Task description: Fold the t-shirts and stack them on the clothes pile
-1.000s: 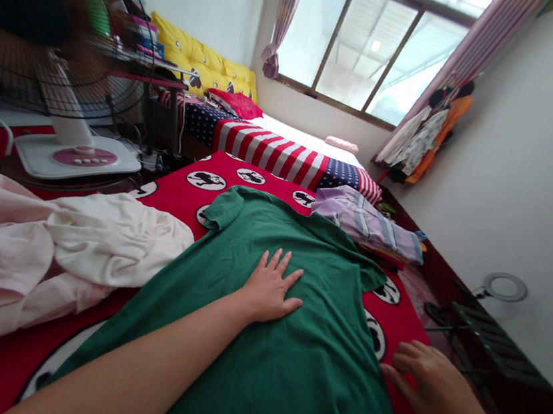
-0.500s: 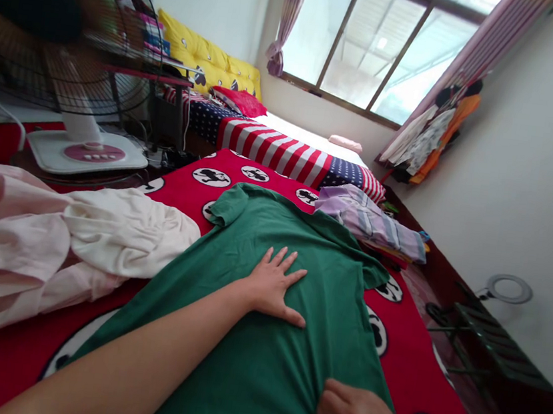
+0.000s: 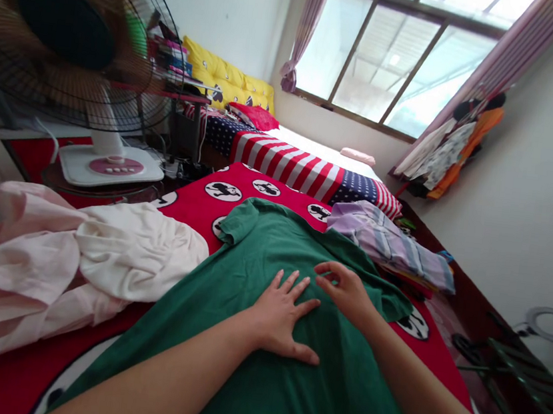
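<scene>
A green short-sleeved shirt [image 3: 335,389] lies spread out on a red bedsheet [image 3: 278,197] printed with black-and-white cartoon circles. My left hand [image 3: 286,316] rests flat on the shirt's middle with its fingers spread. Just beyond it, my right hand [image 3: 344,289] hovers low over the shirt near its right sleeve, fingers loosely curled and holding nothing. To the left of the shirt lie a crumpled pale pink cloth [image 3: 7,268] and a cream cloth [image 3: 137,250]. A folded striped lilac garment [image 3: 390,244] sits past the shirt's far right side.
A running electric fan [image 3: 67,27] with a white base stands at the left. Behind the sheet is a bed with a flag-patterned cover [image 3: 287,161] and yellow headboard. Clothes hang on the right wall, and a dark green folding rack [image 3: 512,377] stands low at right.
My right hand has left the shirt's near edge, where it gathered cloth, and moved up to the sleeve area. My left hand stays on the shirt, and the view has shifted slightly.
</scene>
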### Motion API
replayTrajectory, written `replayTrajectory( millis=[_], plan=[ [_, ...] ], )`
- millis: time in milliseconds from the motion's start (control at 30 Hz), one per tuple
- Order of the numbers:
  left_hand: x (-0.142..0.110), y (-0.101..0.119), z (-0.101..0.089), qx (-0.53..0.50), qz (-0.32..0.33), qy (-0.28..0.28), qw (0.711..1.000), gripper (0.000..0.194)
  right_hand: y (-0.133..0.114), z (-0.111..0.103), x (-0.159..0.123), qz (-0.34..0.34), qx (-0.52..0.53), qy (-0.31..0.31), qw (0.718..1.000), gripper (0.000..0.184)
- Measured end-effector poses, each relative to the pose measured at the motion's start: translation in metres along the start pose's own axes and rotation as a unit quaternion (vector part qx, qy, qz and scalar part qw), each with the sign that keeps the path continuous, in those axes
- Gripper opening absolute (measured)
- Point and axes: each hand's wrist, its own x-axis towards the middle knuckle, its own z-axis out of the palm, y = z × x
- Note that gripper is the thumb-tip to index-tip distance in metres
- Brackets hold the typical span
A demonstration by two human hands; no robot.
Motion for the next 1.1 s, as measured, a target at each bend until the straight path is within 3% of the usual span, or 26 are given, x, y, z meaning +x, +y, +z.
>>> replayTrajectory(
  millis=[100, 233, 367, 467, 600, 767, 833, 933, 1100],
  plan=[
    [-0.002, 0.001, -0.002, -0.015, -0.004, 0.008, 1.0, 0.1, 0.015, 0.01, 0.057, 0.062, -0.014, 0.053, 0.997, 0.03],
    [-0.003, 0.0, -0.004, -0.039, -0.007, 0.005, 0.999, 0.099, 0.031, 0.015, 0.116, 0.101, -0.052, 0.025, 0.993, 0.031],
    [-0.003, 0.0, -0.005, -0.058, -0.006, 0.007, 0.998, 0.098, 0.046, 0.013, 0.16, 0.113, -0.119, -0.013, 0.986, 0.017],
    [-0.004, -0.001, -0.004, -0.065, -0.004, 0.012, 0.998, 0.097, 0.056, 0.014, 0.177, 0.093, -0.17, 0.012, 0.981, 0.03],
    [-0.004, -0.001, -0.003, -0.068, -0.005, 0.011, 0.998, 0.097, 0.058, 0.027, 0.168, 0.071, -0.207, 0.034, 0.975, 0.042],
    [-0.004, 0.0, -0.004, -0.05, -0.008, 0.007, 0.999, 0.097, 0.045, 0.047, 0.107, 0.011, -0.218, 0.093, 0.972, 0.052],
    [-0.003, 0.0, -0.004, -0.043, -0.007, 0.009, 0.999, 0.096, 0.045, 0.053, 0.079, -0.003, -0.225, 0.08, 0.971, 0.049],
    [0.0, 0.0, -0.003, -0.036, -0.011, 0.017, 0.999, 0.09, 0.048, 0.056, 0.052, 0.036, -0.252, 0.028, 0.967, 0.049],
    [0.008, -0.004, 0.001, -0.034, -0.039, 0.046, 0.998, 0.063, 0.05, 0.057, 0.047, 0.063, -0.295, 0.002, 0.953, 0.052]
  ],
)
